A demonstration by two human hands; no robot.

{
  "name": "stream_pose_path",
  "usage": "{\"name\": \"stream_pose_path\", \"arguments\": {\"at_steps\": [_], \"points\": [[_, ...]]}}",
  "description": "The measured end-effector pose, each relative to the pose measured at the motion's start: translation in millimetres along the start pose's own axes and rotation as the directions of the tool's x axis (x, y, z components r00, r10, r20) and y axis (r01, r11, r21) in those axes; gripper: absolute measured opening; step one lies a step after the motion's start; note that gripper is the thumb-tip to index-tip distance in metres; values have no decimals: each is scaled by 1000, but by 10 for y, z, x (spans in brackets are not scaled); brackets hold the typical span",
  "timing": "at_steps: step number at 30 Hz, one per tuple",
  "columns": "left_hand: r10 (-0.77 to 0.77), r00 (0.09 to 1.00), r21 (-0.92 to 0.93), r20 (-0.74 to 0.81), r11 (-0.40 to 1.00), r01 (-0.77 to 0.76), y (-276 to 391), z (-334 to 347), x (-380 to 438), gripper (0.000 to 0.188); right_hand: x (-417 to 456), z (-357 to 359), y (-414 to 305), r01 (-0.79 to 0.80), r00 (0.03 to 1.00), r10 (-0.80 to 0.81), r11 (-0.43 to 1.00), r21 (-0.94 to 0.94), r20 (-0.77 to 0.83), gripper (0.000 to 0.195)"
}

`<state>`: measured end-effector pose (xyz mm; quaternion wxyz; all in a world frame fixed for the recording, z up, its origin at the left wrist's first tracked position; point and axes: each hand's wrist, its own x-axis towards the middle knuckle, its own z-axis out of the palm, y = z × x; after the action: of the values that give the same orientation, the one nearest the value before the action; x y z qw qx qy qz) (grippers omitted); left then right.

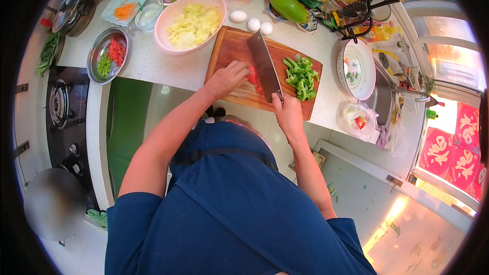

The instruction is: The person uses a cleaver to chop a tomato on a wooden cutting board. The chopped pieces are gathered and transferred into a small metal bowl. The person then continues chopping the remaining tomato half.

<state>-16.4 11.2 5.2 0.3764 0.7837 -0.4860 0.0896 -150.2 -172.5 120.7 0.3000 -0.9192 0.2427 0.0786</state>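
My right hand (289, 116) grips the handle of a Chinese cleaver (264, 63), its broad blade standing over the middle of a wooden cutting board (229, 47). Left of the blade, the curled fingers of my left hand (228, 79) press on a piece of red food (251, 77), whose exact kind I cannot tell. Thin red cut bits (259, 88) lie along the blade's lower edge. On the board's right side sits a heap of green broccoli pieces (301, 76). My left fingers partly cover the red food.
Three white eggs (253, 25) lie just behind the board. A pink bowl of pale yellow slices (191, 26) and a steel bowl of red and green diced food (109, 55) stand to the left. Rightward are an enamel basin (355, 68), a plastic bag (358, 120) and the sink (376, 93).
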Motion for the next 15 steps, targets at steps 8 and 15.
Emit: {"name": "stream_pose_path", "arguments": {"at_steps": [8, 15], "points": [[-7, 1000, 10, 12, 1000, 7, 1, -4, 4, 27, -38, -30, -44, 32, 999, -32, 999, 0, 15, 36], [-13, 1000, 8, 9, 1000, 13, 5, -10, 11, 26, -101, -35, -71, 35, 999, -35, 999, -6, 2, 35]]}}
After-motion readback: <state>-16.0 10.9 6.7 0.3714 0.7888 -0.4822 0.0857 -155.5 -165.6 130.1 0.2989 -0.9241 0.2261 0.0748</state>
